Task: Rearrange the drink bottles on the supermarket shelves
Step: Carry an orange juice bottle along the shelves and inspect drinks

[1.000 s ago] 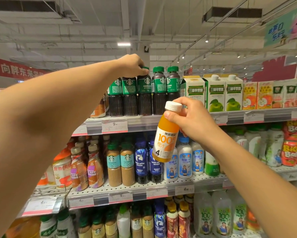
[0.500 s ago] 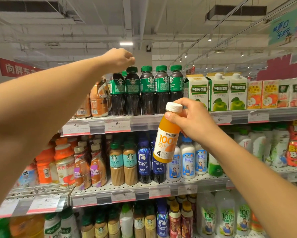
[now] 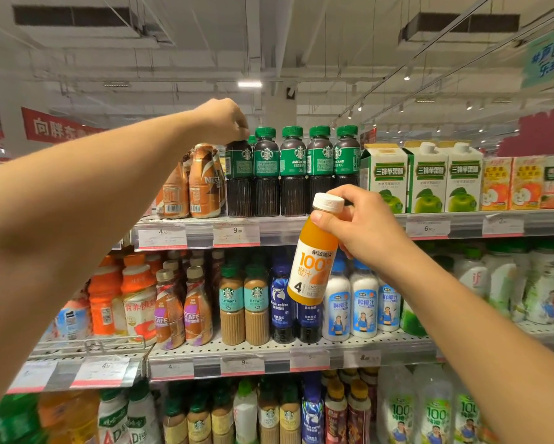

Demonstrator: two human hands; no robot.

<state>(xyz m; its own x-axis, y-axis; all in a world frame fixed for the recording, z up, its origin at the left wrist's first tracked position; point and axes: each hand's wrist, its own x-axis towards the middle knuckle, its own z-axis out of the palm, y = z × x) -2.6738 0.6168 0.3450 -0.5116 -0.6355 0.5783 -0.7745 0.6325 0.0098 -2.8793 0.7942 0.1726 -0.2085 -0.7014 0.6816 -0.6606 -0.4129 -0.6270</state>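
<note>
Reaching up to the top shelf point(image 3: 365, 224), the left hand point(image 3: 221, 121) closes its fingertips over the cap of the leftmost dark coffee bottle with a green Starbucks label point(image 3: 238, 177), first in a row of green-capped bottles point(image 3: 293, 171) whose labels read "AMERICANO". Just left of it stand orange-brown shrink-wrapped Nescafé bottles point(image 3: 202, 184); to the right are white cartons printed with green apples point(image 3: 427, 177). The right hand point(image 3: 362, 229) grips the neck of an orange juice bottle with a white screw cap point(image 3: 314, 261), held tilted in front of the shelves and well below the left hand; its label shows "100" and "4". Price tags read "4.50" and "9.80".
</note>
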